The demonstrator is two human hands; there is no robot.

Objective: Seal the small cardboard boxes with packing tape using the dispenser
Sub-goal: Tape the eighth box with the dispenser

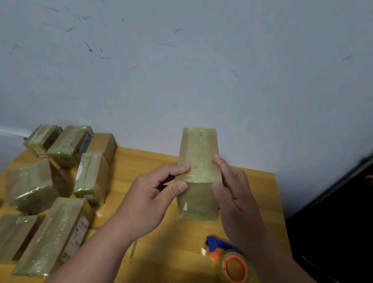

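The person holds one small box (pixel 197 166) up off the table (pixel 194 230), between both hands, its long axis running away from them and tilted upward toward the wall (pixel 190 60). The left hand (pixel 150 204) pinches the box's left side, thumb pressing on the near corner and fingers curled on the top face; the right hand (pixel 233 193) grips the right side, thumb on the taped face and fingers wrapped behind. Yellowish tape already covers the faces that show, so I judge they are smoothing it down or checking it. The tape dispenser (pixel 232 263) lies on the table just below and toward the person from the right hand, beside that forearm, so the right hand is plainly nearer to it. Off beyond the left hand sits a cluster of wrapped boxes (pixel 60 178).
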